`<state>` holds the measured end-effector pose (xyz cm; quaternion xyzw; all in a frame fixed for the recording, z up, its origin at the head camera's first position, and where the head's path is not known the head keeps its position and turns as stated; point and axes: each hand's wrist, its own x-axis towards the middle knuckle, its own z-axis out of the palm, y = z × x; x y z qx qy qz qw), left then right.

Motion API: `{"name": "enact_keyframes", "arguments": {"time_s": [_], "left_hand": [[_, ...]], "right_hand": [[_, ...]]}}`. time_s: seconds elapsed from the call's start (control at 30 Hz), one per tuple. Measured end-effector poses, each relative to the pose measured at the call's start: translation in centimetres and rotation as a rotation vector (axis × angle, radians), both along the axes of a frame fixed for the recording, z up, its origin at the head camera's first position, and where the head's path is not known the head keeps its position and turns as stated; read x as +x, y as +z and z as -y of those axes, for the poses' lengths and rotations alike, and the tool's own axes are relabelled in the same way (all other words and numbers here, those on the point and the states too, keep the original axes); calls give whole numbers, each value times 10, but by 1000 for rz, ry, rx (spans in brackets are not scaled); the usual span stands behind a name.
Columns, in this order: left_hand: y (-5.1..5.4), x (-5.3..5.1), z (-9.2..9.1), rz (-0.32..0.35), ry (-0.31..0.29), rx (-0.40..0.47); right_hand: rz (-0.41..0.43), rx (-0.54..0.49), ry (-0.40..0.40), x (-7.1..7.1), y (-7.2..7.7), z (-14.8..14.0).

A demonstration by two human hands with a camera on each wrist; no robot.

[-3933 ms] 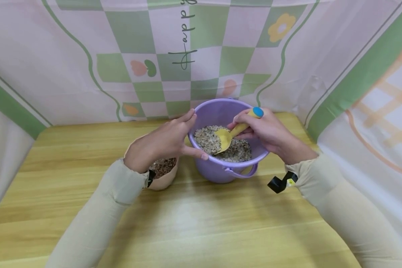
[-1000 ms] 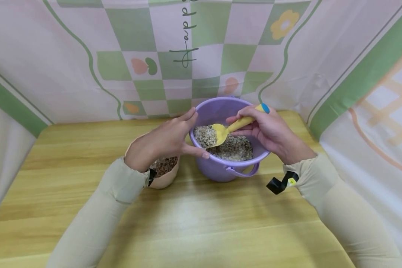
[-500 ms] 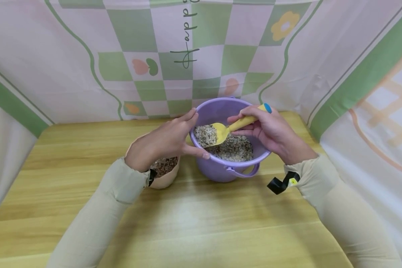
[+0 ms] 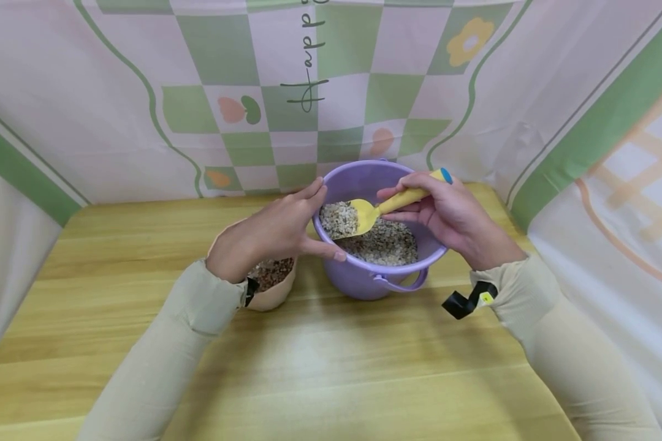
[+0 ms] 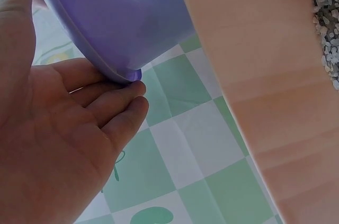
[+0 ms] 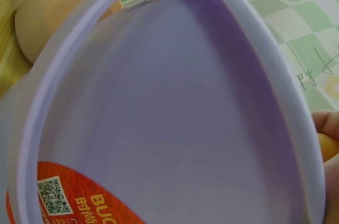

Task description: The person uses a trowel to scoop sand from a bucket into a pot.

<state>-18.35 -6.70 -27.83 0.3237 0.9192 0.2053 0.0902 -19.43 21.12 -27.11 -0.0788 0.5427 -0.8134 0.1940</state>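
Scoop (image 4: pixel 366 215) sits higher than in the earlier frame, loaded with gravel (image 4: pixel 339 220) inside the bucket (image 4: pixel 353 283).
Right hand (image 4: pixel 451 215) grips it; left hand (image 4: pixel 273 231), thumb and fingers wide apart, touches the bucket's rim. Keeping the scoop level should limit spills.

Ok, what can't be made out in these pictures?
Head: much of the pot, behind the left hand and wrist.
Head: part of the yellow scoop, under the right hand.
Left wrist: the rest of the pot's gravel, past the right edge.
Right wrist: the lower part of the red label, past the bottom edge.
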Motion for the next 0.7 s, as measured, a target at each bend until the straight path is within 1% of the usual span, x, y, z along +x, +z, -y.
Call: {"name": "enact_keyframes", "arguments": {"time_s": [0.27, 0.47, 0.7], "left_hand": [[1, 0, 0, 8, 4, -2], [1, -1, 0, 2, 1, 2], [1, -1, 1, 13, 7, -3]], "right_hand": [[-7, -15, 8, 1, 1, -1], [-12, -16, -16, 3, 4, -1], [-12, -31, -20, 4, 5, -1]]}}
